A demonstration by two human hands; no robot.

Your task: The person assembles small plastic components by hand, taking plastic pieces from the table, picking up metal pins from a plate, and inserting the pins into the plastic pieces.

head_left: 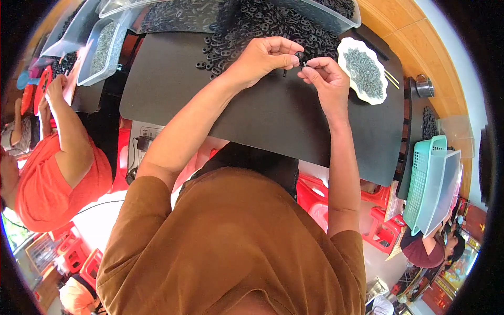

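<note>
Over the dark table [236, 115] my hands meet at the near edge of a heap of small black parts [262, 31], many of them oval with two holes. My left hand [262, 60] pinches one small black part [299, 54] between thumb and fingertips. Right beside it, the thumb and fingers of my right hand [328, 81] are pressed together; whatever they hold is too small to make out. A white scallop-edged dish [382, 94] of small grey metal pieces [364, 73] stands to the right of my right hand.
Clear plastic bins [346, 18] border the heap at the back. Another clear bin [97, 79] with small metal pieces stands at left, near a person in red [63, 168] working there. A metal cup [424, 86] and green basket [420, 184] are at right. Red stools [383, 231] stand below.
</note>
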